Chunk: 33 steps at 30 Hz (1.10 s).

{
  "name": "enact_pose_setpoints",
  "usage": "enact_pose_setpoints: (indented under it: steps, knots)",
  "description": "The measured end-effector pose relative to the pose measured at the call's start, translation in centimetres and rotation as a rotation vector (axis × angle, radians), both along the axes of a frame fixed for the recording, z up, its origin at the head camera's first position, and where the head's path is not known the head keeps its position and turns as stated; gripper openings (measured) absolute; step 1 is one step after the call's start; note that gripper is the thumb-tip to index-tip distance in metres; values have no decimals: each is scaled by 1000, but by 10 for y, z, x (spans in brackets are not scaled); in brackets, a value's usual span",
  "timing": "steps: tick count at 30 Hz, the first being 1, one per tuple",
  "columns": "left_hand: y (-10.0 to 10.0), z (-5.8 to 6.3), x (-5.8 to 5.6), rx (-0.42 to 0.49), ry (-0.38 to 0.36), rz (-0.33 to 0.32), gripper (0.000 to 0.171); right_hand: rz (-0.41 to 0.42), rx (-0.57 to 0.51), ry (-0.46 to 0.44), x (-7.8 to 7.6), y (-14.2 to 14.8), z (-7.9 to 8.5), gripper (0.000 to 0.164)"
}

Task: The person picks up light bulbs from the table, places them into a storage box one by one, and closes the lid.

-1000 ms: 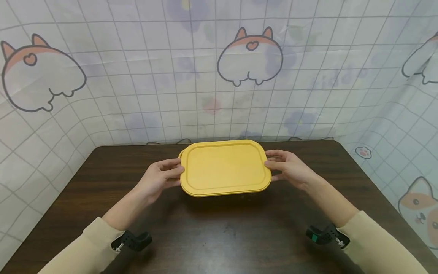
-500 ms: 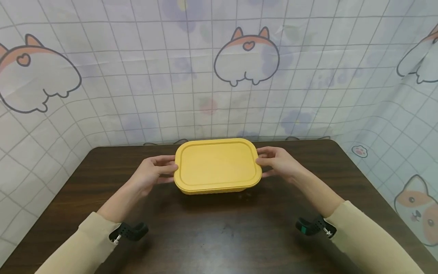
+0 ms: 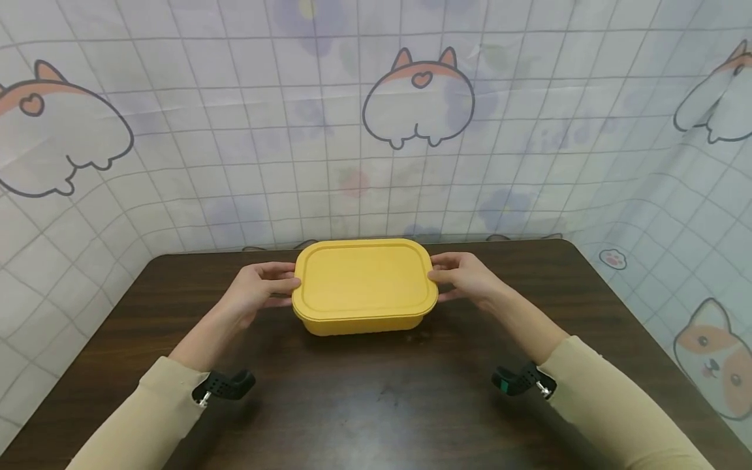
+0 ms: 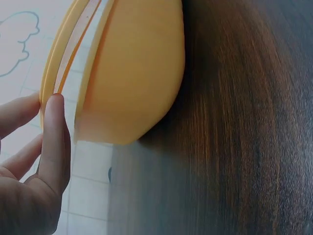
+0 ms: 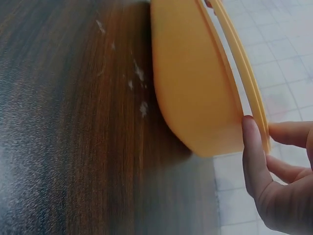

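A yellow rectangular lid (image 3: 364, 277) with rounded corners is held flat over a yellow food container (image 3: 364, 326) of matching shape. My left hand (image 3: 252, 290) pinches the lid's left end between thumb and fingers. At the opposite end, my right hand (image 3: 470, 281) has the same pinch grip. Both wrist views show a narrow gap between the lid (image 4: 54, 63) and the rim of the container (image 5: 195, 83). The container stands upright on the table, its front wall showing below the lid in the head view. Its inside is hidden.
The dark wood-grain table (image 3: 376, 398) reaches back to a white grid-patterned cloth (image 3: 329, 130) with cartoon corgis, which also hangs at both sides. Black straps (image 3: 223, 385) sit at both wrists, over beige sleeves.
Both hands have shifted slightly left with the lid, bringing it more squarely over the container. More of the container's front wall now shows below the lid.
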<state>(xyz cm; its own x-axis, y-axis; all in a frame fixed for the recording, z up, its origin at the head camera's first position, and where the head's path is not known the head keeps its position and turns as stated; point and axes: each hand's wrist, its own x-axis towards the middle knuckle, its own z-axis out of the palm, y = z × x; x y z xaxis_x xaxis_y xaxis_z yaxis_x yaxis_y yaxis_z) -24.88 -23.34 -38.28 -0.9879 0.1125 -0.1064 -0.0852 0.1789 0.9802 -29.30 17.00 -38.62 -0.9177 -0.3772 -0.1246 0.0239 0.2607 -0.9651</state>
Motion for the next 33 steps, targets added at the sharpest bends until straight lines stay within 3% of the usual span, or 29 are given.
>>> enact_pose_setpoints:
  steps: [18, 23, 33]
  knots:
    - [-7, -8, -11, -40, -42, 18, 56, -49, 108, -3, -10, -15, -2, 51]
    - [-7, -11, -9, -38, -66, 39, 56, -44, 88, -2, -10, -15, -6, 51]
    - [-6, -19, -5, -3, -51, -4, 59, -32, 43, -14, -7, -7, -13, 52]
